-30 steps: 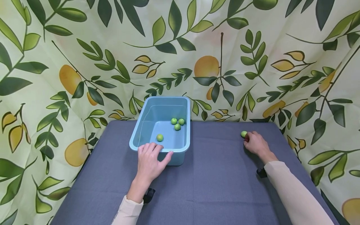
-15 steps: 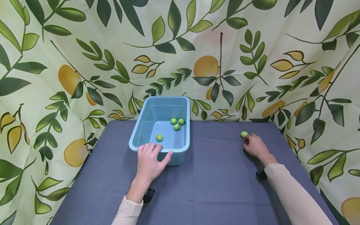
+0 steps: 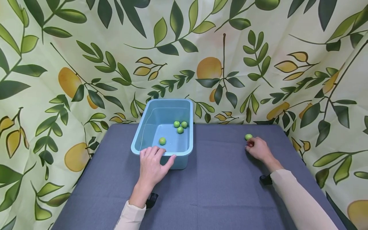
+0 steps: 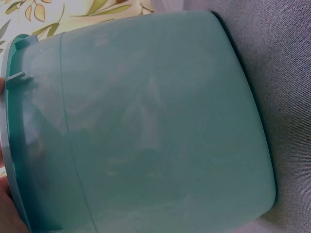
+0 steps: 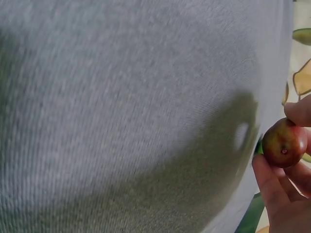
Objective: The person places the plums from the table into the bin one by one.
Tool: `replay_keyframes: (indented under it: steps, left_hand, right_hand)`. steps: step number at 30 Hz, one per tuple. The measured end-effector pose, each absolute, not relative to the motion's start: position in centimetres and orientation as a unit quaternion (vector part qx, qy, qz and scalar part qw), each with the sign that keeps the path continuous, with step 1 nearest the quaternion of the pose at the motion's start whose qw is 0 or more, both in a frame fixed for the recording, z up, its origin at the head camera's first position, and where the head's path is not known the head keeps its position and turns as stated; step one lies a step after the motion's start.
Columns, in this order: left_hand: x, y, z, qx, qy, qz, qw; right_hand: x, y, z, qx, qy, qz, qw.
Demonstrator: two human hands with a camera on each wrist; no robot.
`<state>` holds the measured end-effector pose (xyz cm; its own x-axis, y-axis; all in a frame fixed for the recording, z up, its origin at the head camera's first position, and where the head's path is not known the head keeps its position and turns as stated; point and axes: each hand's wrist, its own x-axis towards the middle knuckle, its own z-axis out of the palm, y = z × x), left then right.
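At the near end of the blue plastic tub (image 3: 161,154), my left hand (image 3: 152,164) lays its fingers over the rim and grips it, thumb spread to the right. Fingertips show at the rim in the left wrist view, beside the tub's outer wall (image 4: 150,121). My right hand (image 3: 261,149), over the far right of the table, pinches a small round red-and-green fruit like a plum (image 5: 285,143) between thumb and fingers. Just beyond it lies a small green fruit (image 3: 248,136). Inside the tub, several green fruits sit on the floor, one (image 3: 162,141) nearer the front.
A dark blue-grey cloth (image 3: 221,182) covers the table. Behind it and along the sides hangs a curtain (image 3: 178,64) printed with leaves and orange fruit. The tub stands near the table's back edge, left of the middle.
My right hand has drawn back slightly from the green fruit and turned, bringing the red fruit in its fingers into sight. The left hand and tub have stayed put.
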<state>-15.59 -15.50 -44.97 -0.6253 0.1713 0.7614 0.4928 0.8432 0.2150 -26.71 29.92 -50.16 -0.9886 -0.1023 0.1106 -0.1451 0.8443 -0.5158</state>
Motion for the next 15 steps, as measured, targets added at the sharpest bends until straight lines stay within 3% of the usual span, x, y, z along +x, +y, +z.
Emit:
replay_keyframes:
  steps: [15]
  left_hand:
    - [-15.5, -15.5, -44.8, -0.184, -0.885, -0.205, 0.376]
  right_hand:
    - [-25.9, 28.4, -49.6, 0.055, -0.946, 0.312, 0.068]
